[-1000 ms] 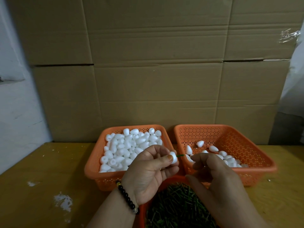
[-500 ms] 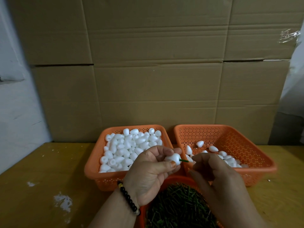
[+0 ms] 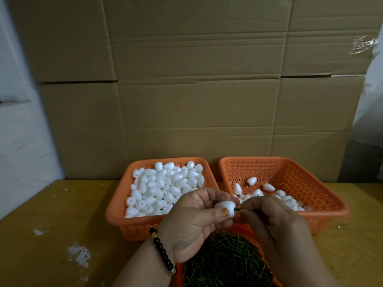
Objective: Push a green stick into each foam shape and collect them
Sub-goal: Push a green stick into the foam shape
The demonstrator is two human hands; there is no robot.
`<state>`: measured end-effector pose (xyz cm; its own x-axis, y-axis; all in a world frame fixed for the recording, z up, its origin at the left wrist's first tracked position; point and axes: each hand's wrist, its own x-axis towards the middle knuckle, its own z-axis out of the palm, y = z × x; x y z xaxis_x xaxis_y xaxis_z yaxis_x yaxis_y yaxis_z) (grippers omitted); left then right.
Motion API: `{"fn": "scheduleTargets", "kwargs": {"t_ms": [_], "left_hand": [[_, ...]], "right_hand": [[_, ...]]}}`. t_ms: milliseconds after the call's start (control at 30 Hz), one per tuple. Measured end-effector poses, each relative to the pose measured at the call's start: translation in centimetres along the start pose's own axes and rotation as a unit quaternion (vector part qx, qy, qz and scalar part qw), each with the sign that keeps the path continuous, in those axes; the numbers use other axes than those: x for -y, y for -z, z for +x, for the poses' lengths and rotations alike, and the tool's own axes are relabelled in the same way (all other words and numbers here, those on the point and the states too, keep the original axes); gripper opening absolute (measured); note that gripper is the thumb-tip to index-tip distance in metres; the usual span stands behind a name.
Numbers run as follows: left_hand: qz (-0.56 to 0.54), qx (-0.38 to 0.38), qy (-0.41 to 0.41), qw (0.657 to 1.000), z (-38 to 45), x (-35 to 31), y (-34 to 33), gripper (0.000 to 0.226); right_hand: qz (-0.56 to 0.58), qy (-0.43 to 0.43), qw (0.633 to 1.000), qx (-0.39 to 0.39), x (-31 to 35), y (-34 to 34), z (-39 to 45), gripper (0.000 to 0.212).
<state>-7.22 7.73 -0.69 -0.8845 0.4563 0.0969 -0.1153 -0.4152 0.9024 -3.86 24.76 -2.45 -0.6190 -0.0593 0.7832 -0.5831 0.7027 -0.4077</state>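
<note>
My left hand (image 3: 194,222) grips a white foam shape (image 3: 227,207) between thumb and fingers, just in front of the two far baskets. A short green stick (image 3: 238,209) pokes out of the shape's right end, and my right hand (image 3: 275,222) pinches that stick with its fingertips. The left orange basket (image 3: 116,212) is heaped with plain foam shapes (image 3: 163,189). The right orange basket (image 3: 323,195) holds several foam shapes (image 3: 269,193) along its near side. A near orange basket (image 3: 257,243) full of green sticks (image 3: 226,259) lies under my wrists.
Everything stands on a yellowish wooden table (image 3: 51,235) with white paint marks. A wall of cardboard boxes (image 3: 196,90) rises right behind the baskets. A white wall (image 3: 18,141) is at the left.
The foam shape has turned in my left hand so its end faces right. My right hand has come up against it, and less of the green stick shows than half a second ago.
</note>
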Motion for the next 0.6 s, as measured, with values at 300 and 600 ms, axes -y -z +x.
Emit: {"fn": "scheduleTargets", "kwargs": {"t_ms": [300,600], "left_hand": [[-0.027,0.004,0.012,1.000,-0.01,-0.03,-0.03,0.020],[-0.055,0.007,0.004,0.998,-0.07,-0.35,0.32,0.023]], "right_hand": [[0.004,0.001,1.000,0.013,0.25,-0.08,0.05,0.007],[0.021,-0.016,1.000,-0.005,0.82,0.10,-0.13,0.011]]}}
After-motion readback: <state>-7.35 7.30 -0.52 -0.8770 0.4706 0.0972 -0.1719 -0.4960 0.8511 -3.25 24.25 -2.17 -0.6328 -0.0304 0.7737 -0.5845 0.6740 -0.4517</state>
